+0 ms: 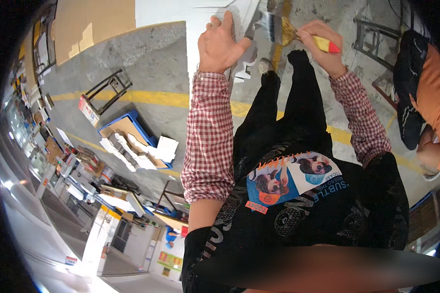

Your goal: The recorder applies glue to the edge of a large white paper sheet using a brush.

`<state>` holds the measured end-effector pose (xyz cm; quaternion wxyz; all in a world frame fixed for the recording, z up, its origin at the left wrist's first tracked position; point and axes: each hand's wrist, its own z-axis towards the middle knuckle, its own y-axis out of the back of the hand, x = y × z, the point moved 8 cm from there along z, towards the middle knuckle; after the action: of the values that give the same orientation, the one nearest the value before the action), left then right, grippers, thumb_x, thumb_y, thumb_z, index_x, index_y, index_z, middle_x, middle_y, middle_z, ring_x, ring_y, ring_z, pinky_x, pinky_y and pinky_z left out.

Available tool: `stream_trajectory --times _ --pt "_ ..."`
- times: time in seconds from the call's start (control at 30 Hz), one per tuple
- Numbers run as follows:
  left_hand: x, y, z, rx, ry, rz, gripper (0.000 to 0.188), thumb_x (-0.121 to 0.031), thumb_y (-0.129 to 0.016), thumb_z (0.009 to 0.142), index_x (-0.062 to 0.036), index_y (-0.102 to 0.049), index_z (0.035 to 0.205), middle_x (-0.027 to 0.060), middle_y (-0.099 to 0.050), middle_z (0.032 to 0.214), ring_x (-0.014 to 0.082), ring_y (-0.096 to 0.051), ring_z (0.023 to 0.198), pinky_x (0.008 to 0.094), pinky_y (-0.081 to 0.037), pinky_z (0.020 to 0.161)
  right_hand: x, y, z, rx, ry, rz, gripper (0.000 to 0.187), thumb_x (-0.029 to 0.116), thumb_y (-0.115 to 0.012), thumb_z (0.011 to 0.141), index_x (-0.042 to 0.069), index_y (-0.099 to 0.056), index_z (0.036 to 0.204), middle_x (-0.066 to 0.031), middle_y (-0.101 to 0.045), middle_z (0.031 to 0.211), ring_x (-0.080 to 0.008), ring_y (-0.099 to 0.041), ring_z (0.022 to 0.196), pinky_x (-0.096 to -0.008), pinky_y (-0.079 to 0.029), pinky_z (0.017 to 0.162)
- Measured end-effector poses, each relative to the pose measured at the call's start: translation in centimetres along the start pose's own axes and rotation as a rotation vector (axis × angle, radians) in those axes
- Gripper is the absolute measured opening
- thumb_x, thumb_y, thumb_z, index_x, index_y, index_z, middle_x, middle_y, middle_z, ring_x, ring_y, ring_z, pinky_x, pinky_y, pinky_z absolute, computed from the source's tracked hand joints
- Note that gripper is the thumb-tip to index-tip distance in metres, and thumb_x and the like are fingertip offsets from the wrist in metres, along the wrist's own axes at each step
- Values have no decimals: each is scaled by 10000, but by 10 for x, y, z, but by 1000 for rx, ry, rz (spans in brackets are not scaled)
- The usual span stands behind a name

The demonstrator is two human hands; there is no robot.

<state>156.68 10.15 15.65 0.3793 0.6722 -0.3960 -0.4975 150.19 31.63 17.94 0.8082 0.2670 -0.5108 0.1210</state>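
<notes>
My left hand (pixel 222 45) lies on a white sheet-like piece (pixel 196 53) at the top of the view, its fingers apart and the thumb stretched to the right. A narrow grey-white strip or edge (pixel 248 18) stands up just right of those fingers. My right hand (pixel 325 46) is closed around the handle of a paintbrush (pixel 287 32), which has a yellow handle with a red end. The brush's pale bristles point left, close to the strip; whether they touch it I cannot tell.
Brown cardboard (pixel 95 27) lies at the upper left. Left on the concrete floor are a metal-framed stool (pixel 113 90) and a blue crate (pixel 141 126) with cardboard and white cut pieces. Another stool frame (pixel 374 41) stands at right, near a person in orange (pixel 435 93).
</notes>
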Motion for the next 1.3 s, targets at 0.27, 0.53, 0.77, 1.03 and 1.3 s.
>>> stream_trajectory --times 0.27,0.53,0.77,1.03,1.3 --pt "0 -5 1 -25 43 4 805 -413 -683 653 -7 -440 1305 326 -500 1164 427 -543 1014 465 -486 836 -6 3 7 49 -72 64 57 5 -615 839 -24 -630 793 -86 -635 819 -153 -591 756 -262 -461 661" --pt "9 -16 -1 31 114 -32 835 -424 -669 680 -20 -395 1358 371 -400 1303 510 -444 1170 480 -428 946 -1 1 14 109 -187 176 107 9 -583 857 -28 -611 760 -67 -606 786 -130 -559 703 -252 -440 623" --pt "5 -11 4 25 113 78 832 -433 -661 674 -28 -408 1355 322 -461 1270 420 -528 1090 436 -462 898 -12 -5 10 205 -182 141 96 42 -640 827 -9 -610 752 -36 -591 746 -113 -541 660 -251 -419 585" --pt "8 -8 6 75 132 15 838 -392 -672 646 -16 -411 1348 285 -494 1222 397 -533 1066 432 -467 877 -1 37 4 59 -314 213 134 48 -566 875 -30 -609 775 -67 -583 806 -107 -565 683 -234 -473 583" --pt "12 -13 -1 125 149 -6 879 -364 -700 645 -57 -354 1392 344 -350 1362 481 -403 1228 448 -413 977 -13 29 15 -72 -362 371 113 52 -611 858 -20 -612 771 -37 -564 768 -87 -559 641 -224 -486 550"
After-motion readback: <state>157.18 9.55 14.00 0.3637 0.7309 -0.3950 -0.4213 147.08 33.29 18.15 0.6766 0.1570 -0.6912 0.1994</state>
